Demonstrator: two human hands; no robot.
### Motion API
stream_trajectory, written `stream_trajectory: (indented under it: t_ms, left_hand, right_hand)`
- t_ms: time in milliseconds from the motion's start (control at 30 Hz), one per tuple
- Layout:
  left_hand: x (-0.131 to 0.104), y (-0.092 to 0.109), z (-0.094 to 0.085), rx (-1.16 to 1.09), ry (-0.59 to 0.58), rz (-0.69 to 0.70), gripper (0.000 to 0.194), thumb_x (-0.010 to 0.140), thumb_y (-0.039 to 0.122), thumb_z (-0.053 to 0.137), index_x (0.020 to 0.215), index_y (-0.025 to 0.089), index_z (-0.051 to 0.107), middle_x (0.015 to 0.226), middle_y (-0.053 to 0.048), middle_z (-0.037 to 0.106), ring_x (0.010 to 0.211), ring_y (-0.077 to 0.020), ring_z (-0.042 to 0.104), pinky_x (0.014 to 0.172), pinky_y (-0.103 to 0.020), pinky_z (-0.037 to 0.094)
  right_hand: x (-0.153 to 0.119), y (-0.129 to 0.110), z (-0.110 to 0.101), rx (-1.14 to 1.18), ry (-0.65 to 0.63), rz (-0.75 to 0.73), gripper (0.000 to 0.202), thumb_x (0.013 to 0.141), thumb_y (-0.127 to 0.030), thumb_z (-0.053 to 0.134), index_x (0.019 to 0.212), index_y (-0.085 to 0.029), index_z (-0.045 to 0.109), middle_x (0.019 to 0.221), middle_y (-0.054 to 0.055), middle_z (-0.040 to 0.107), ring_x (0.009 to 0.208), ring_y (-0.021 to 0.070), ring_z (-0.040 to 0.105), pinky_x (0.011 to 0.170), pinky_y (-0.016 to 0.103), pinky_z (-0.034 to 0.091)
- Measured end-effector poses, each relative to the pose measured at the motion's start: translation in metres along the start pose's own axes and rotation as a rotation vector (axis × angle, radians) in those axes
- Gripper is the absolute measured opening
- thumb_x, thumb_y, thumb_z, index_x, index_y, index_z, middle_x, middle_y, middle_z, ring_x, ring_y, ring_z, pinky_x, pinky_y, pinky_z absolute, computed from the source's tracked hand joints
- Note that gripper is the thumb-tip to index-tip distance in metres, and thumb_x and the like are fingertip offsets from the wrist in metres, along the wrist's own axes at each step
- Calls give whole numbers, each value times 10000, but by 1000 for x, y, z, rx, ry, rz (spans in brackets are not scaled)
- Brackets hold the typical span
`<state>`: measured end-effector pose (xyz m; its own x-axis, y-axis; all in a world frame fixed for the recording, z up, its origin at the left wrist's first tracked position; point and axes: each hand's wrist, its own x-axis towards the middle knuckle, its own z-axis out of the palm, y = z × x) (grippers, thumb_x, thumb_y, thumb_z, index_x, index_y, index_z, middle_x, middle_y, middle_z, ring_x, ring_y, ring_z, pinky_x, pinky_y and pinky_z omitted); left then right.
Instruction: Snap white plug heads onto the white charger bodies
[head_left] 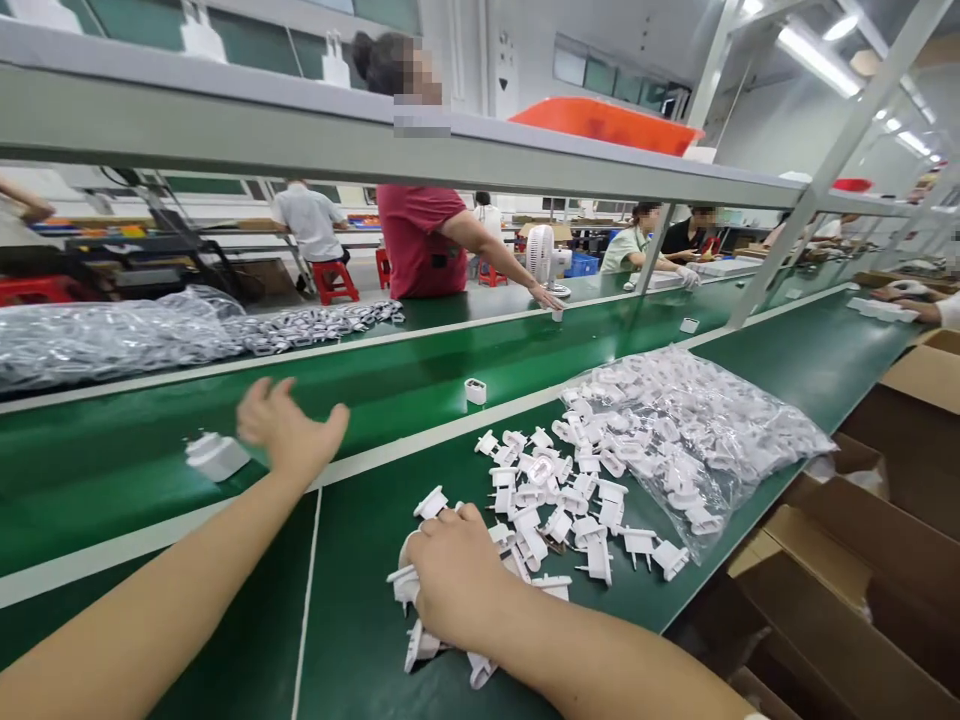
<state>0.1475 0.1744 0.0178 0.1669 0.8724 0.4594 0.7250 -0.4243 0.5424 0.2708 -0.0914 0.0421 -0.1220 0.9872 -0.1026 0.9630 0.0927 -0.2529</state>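
My left hand [292,425] is held over the green conveyor belt, fingers spread and nothing in them. Just left of it a white charger [216,456] lies on the belt, its pins pointing away to the left; the hand looks apart from it. My right hand [454,575] is down at the near edge of a loose pile of white plug covers [529,495] with metal pins. Its fingers curl around a white plug cover [407,550], mostly hidden behind them. Other covers lie close around that hand.
A clear bag [697,430] of plug covers lies right of the pile. White housings [475,391] sit on the belt. Across it, a person in a red shirt [420,240] reaches to a housing. A shelf [337,135] spans overhead; cardboard boxes [847,560] stand at right.
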Motion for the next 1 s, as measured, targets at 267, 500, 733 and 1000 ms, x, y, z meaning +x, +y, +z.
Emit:
stream_trajectory:
  t_ms: [267,500,733,1000]
  left_hand:
    - [25,116,112,-67,-495,291,757,720,630,735,1377,270,626,1572,-148,482,1407,-456,462,1147,-583,405]
    - [10,111,99,-194,-546,270,436,838,500,599,1109,168,681,1247,-157,646,1155,-303,631,1071,-455,493]
    - [-52,47,-19,-361,-428,68,671,832,552,514,1417,222,523,1254,-110,658,1068,-333,653,986,-481,544]
    - [-172,-9,-105,-479,-575,29,510,882,351,517,1388,301,554,1396,-76,606,1215,-314,616,1115,-464,477]
  right_hand:
    - [6,3,6,-67,43,-119,420,750,-212,797,1134,-122,654,1108,102,687,1004,263,670,826,388,530]
    - [-3,0,11,158,227,-159,382,801,-190,672,1175,-184,594,1159,81,643,982,226,644,653,274,503]
    - [-1,5,8,521,374,24,530,785,-155,631,1302,-245,558,1318,92,584,1029,234,668,905,369,559]
    - [23,2,7,1586,362,104,559,664,-339,886,1107,-252,557,925,-12,718,716,135,670,622,250,524]
